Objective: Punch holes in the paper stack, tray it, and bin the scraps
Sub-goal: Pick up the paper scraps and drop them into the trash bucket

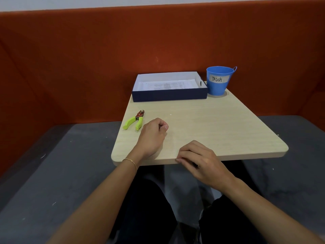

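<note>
My left hand (154,132) rests on the pale wooden table (219,124) with its fingers curled into a loose fist; nothing shows inside it. Just left of it lies the hole punch (134,120), with lime-green handles and a reddish metal head, untouched. My right hand (198,159) sits at the table's front edge, fingers bent and fingertips on the edge; whether it holds anything is hidden. The printed paper stack (167,85) lies flat in the dark-blue tray (169,96) at the back. One tiny white scrap (170,114) lies in front of the tray.
A blue bucket labelled "Trash" (219,81) stands at the back right corner, touching the tray. An orange padded wall rises behind the table. Grey seat cushions lie to both sides, with a few white specks on them.
</note>
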